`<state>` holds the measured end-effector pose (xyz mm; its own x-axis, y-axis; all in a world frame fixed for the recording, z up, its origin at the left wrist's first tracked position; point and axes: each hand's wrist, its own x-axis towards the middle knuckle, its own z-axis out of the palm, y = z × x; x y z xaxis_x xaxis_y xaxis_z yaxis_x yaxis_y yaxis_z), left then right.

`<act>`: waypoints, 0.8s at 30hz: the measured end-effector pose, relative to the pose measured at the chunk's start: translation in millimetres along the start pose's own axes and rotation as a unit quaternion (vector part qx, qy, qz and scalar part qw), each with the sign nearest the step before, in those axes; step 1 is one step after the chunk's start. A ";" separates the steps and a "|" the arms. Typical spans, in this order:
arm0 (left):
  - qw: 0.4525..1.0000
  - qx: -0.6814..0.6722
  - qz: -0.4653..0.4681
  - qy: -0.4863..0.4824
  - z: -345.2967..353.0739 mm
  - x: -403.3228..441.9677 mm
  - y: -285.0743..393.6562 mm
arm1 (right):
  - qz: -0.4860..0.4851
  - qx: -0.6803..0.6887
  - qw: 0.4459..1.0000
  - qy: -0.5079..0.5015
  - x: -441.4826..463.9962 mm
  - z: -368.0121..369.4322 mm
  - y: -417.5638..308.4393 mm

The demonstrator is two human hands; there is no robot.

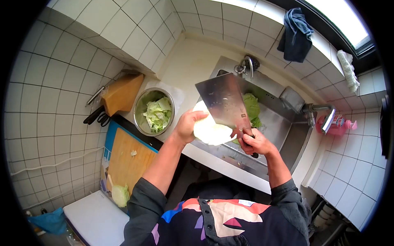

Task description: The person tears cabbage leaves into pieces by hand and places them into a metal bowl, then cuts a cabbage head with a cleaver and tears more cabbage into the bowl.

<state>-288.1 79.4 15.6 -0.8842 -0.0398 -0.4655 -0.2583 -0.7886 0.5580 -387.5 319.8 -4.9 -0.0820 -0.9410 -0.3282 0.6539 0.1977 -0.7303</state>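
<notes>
My left hand grips a pale piece of cabbage near the sink's front left corner. In my right hand is the handle of a wide cleaver; its broad blade slants up and left, overlapping part of the cabbage piece. Whether the edge touches the cabbage I cannot tell. Left of my left hand stands a metal bowl holding cut cabbage leaves. Green cabbage leaves lie in the metal sink behind the blade.
A wooden cutting board lies at the left, with a cabbage chunk at its near end. A knife block stands behind the bowl. Faucets rise at the sink's back and right, near a pink bottle.
</notes>
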 end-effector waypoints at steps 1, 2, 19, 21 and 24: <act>0.999 0.026 -0.015 -0.011 3.1 -0.6 3.2 | -0.013 0.011 1.000 0.023 3.6 5.7 -0.1; 0.999 0.026 -0.015 -0.012 0.8 1.4 -0.4 | -0.027 0.020 0.998 0.045 5.8 8.9 -0.9; 0.945 0.188 0.260 0.068 16.2 0.5 -25.2 | -0.257 0.016 0.886 0.385 61.3 34.3 44.5; 0.937 0.212 0.268 0.067 21.2 -3.8 -22.5 | -0.270 0.048 0.883 0.380 65.1 43.5 31.8; 0.978 0.033 0.197 0.064 6.3 -1.5 -23.1 | -0.270 0.072 0.890 0.360 64.5 39.7 39.0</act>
<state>-283.3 101.5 7.7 -0.8650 -0.4127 -0.2854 0.0639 -0.6548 0.7531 -337.4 256.0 -30.7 -0.8408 -0.4578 -0.2891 0.4578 -0.3160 -0.8310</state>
